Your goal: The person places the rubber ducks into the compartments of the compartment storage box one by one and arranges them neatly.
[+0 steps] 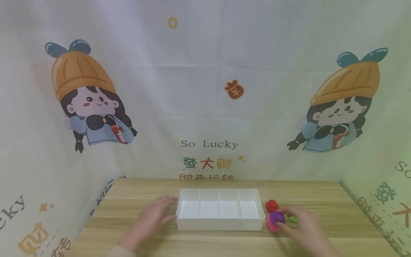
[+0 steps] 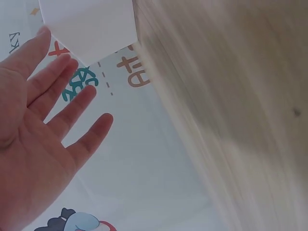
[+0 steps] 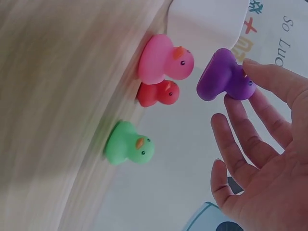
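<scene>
A purple rubber duck (image 3: 219, 77) is pinched between the thumb and fingertips of my right hand (image 1: 305, 228), raised off the table. In the right wrist view a pink duck (image 3: 156, 60), a red duck (image 3: 156, 94) and a green duck (image 3: 126, 142) stand on the wood. The head view has the purple duck overlapping the pink one, and the green one mostly hidden behind my right hand. My left hand (image 1: 154, 216), fingers spread and fairly straight, has its fingertips right at the left end of a white box (image 1: 221, 224) divided into several compartments.
The light wooden table (image 1: 192, 244) carries the box near its middle, with the ducks just off the box's right end. A pale printed cloth (image 1: 199, 107) rises behind the table's back edge and along both sides.
</scene>
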{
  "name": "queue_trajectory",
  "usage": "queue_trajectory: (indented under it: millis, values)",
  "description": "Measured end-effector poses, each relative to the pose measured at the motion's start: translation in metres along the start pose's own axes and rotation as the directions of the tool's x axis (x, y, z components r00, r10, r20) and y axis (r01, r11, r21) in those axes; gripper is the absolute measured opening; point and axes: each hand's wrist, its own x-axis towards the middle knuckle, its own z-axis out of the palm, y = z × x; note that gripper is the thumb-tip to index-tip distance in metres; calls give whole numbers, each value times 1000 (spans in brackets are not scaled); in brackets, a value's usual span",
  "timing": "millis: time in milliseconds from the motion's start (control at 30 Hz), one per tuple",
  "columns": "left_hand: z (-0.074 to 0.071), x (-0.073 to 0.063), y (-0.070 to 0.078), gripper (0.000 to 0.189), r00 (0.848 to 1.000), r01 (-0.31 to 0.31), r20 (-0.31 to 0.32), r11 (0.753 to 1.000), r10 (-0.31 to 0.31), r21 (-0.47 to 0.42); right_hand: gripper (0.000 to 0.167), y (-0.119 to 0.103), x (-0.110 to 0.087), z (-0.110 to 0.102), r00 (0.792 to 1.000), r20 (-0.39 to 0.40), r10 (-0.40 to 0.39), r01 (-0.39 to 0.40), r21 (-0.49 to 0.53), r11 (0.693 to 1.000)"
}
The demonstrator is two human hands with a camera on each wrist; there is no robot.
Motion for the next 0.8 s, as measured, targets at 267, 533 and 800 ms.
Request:
queue_trajectory:
  millis: [267,533,800]
  values:
    - [0,2,-2,44,998,-59,16,997,59,40,31,-10,7,3,997,-55,-63,62,-11,998]
    - [-3,2,0,43,997,-67,34,998,67,0,32,-21,15,4,993,-75,-90,93,36,995]
    - [-6,1,1,41,997,-50,49,998,52,-31,32,-36,20,8,986,-98,-131,137,59,989]
